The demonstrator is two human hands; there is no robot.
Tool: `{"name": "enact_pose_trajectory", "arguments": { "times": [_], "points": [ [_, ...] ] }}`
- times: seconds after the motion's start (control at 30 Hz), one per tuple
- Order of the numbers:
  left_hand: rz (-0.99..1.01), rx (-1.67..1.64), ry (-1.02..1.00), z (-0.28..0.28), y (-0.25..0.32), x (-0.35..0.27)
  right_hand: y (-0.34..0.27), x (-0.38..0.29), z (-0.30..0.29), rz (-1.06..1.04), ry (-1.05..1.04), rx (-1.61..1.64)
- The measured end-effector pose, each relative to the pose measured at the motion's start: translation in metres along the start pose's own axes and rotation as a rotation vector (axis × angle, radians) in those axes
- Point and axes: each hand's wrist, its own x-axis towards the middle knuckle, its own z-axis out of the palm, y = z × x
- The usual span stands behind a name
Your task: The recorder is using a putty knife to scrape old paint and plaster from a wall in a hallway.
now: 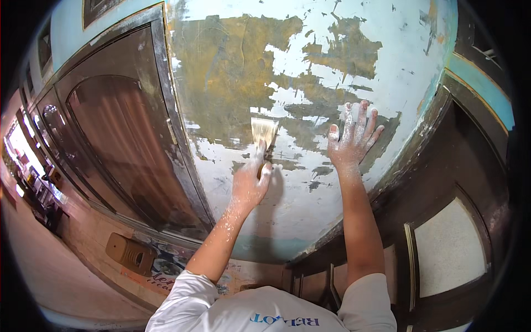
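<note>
My left hand (pixel 250 178) grips the handle of a putty knife (pixel 264 129), its wide metal blade pointing up the wall. The blade's edge lies at a border between white coating and the bared greenish-brown layer. My fingers hide most of the handle. To the right, my right hand (pixel 350 139) rests against the wall (pixel 269 199) with its fingers spread and holds nothing. White dust covers both hands and speckles my left forearm. Flaked white patches surround a large bared area (pixel 232 70) across the upper wall.
A dark wooden door (pixel 112 141) with a curtain behind its arched panel stands left of the wall. Another dark door frame (pixel 415 145) borders it on the right. A brown plastic stool (pixel 130 254) is on the floor at lower left, beside a printed sheet (pixel 166 265).
</note>
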Motion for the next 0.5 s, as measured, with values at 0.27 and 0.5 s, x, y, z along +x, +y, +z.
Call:
{"name": "enact_pose_trajectory", "arguments": {
  "times": [0.27,0.5],
  "points": [
    [-0.007,-0.071,-0.085,0.003,0.005,0.009,0.0,-0.001,0.002,-0.011,0.02,0.007],
    [0.007,-0.066,-0.036,0.024,-0.012,-0.014,-0.001,0.001,0.001,0.001,-0.004,0.011]
  ]
}}
